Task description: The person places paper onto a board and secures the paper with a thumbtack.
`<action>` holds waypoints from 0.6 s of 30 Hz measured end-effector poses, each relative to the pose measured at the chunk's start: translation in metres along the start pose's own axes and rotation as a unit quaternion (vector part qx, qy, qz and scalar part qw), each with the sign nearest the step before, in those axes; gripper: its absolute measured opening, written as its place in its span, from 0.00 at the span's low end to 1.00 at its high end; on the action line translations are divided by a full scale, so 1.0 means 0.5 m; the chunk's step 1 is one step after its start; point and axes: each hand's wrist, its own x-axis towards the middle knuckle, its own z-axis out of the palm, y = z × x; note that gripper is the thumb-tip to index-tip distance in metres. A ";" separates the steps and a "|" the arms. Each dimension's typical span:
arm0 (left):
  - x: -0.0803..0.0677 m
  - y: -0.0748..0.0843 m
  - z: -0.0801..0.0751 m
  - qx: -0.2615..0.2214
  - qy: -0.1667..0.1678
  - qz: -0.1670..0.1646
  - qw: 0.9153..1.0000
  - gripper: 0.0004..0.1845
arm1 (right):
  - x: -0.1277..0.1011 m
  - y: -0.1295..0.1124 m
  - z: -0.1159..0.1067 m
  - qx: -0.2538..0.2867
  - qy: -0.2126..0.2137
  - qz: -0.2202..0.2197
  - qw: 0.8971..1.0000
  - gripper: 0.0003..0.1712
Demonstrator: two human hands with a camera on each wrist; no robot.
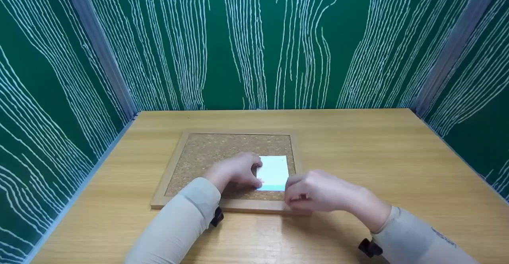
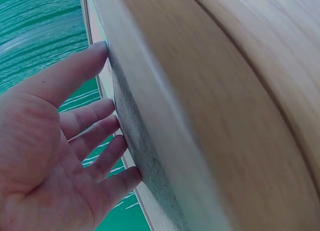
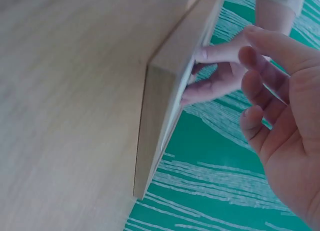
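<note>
Left hand (image 1: 234,170): I see its straight fingers resting on the cork board (image 1: 206,152), touching the white card's (image 1: 273,172) left edge.
Card: lies at the board's near right corner; a nudge could skew it.
Right hand (image 1: 318,190): fingers loosely curled, holding nothing I can see, over the board's near frame.

Two bare hands showing: left hand (image 1: 237,170), right hand (image 1: 318,190); no gloves, no rings visible. Long beige sleeves covering both forearms: left sleeve (image 1: 177,224), right sleeve (image 1: 417,242), ending at wrists in plain cuffs. Small dark marking showing on right sleeve near elbow, too small for reading. Black strap clip (image 1: 216,217) projecting under left cuff; matching black clip (image 1: 370,248) under right cuff.
</note>
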 end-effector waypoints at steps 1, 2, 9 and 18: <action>0.000 -0.001 0.001 0.002 0.001 0.004 1.000 0.33 | -0.002 0.004 -0.004 0.007 0.012 0.001 1.000 0.08; 0.001 -0.002 0.002 0.002 0.001 0.004 1.000 0.33 | -0.003 0.008 -0.007 0.014 0.023 0.002 1.000 0.08; 0.001 -0.002 0.003 -0.004 -0.003 -0.006 1.000 0.34 | -0.018 0.040 -0.029 0.037 0.129 0.014 0.991 0.13; 0.001 -0.001 0.002 -0.011 -0.004 -0.016 1.000 0.33 | -0.020 0.044 -0.062 0.050 0.264 0.020 0.963 0.18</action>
